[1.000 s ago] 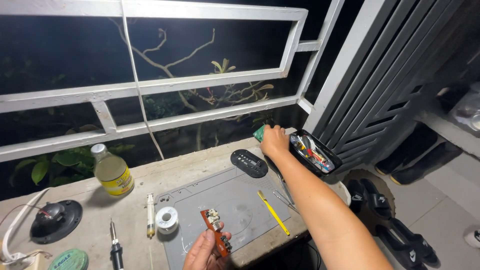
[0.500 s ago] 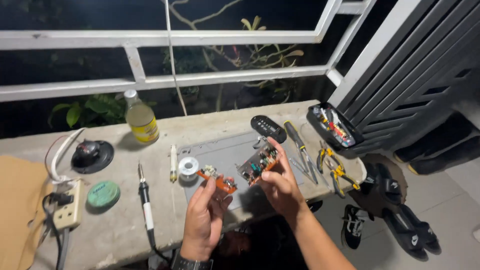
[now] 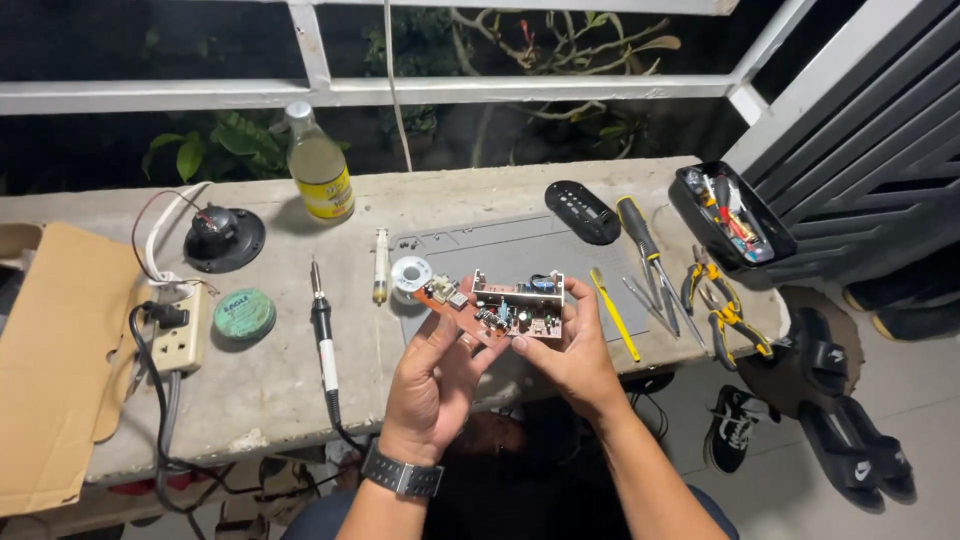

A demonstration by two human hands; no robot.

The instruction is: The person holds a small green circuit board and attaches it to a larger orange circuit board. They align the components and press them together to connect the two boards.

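Observation:
My left hand holds a small orange-brown circuit board by its lower edge. My right hand grips a green circuit board fitted with small components, its fingers wrapped round the right end. The two boards touch each other above the grey work mat. A black watch sits on my left wrist. Both hands are raised a little above the concrete ledge.
On the ledge lie a soldering iron, solder spool, green tin, power strip, bottle, black round speaker, screwdrivers, pliers, a black parts tray and cardboard. Shoes on the floor at right.
My right hand came back from the parts tray with the green board and joined my left hand. The view dropped and both boards are now held together, closer to me.

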